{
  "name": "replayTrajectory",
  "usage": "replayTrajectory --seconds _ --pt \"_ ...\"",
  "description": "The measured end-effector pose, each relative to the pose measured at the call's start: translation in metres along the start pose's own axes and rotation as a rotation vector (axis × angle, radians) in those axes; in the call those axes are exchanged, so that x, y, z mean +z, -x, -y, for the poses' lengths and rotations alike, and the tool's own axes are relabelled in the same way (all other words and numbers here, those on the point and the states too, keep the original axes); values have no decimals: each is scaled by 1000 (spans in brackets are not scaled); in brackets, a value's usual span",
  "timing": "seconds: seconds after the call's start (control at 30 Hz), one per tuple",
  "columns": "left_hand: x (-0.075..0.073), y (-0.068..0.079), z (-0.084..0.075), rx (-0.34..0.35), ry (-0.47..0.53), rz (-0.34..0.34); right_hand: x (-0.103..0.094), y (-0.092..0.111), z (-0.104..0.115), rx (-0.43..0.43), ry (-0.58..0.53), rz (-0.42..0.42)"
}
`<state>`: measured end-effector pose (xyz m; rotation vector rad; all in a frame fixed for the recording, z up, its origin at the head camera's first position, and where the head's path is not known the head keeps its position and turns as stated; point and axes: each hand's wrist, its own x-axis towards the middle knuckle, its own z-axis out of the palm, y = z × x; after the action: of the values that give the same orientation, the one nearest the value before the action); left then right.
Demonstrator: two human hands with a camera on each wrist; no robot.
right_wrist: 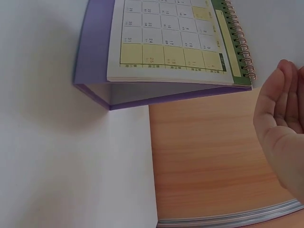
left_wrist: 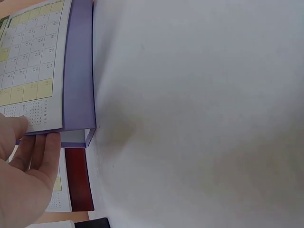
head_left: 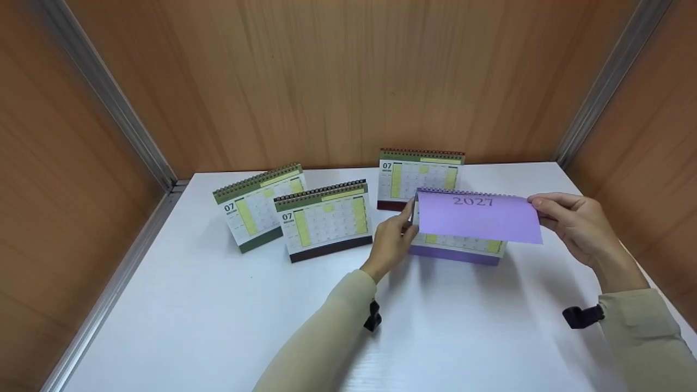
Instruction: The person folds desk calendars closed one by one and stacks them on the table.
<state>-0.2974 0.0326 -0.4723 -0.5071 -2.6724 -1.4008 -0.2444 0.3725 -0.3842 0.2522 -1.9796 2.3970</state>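
Observation:
A purple desk calendar [head_left: 454,256] stands tent-like on the table at right of centre, with a spiral binding along its top. My left hand [head_left: 391,239] holds its left side; in the left wrist view the thumb lies on the calendar page [left_wrist: 35,61] and the fingers are at the edge behind it. With thumb and fingertips, my right hand [head_left: 572,228] pinches the upper right corner of the purple cover sheet [head_left: 474,220] marked 2027. This sheet hangs over the upper part of the July page. In the right wrist view the fingers [right_wrist: 278,90] are beside the spiral end, partly cut off.
Left of the purple calendar stand a black-based desk calendar [head_left: 329,223] and a green-based one [head_left: 261,209], slightly overlapping. Behind it is a dark-red-based calendar [head_left: 419,179]. Wood-look panels [head_left: 348,81] close in the white table [head_left: 218,326] at the back and sides.

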Motion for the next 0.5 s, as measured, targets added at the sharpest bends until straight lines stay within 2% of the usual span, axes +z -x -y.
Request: replayTrajectory --seconds 0.5 --pt "-3 -1 2 17 -29 25 1 4 -13 -21 48 9"
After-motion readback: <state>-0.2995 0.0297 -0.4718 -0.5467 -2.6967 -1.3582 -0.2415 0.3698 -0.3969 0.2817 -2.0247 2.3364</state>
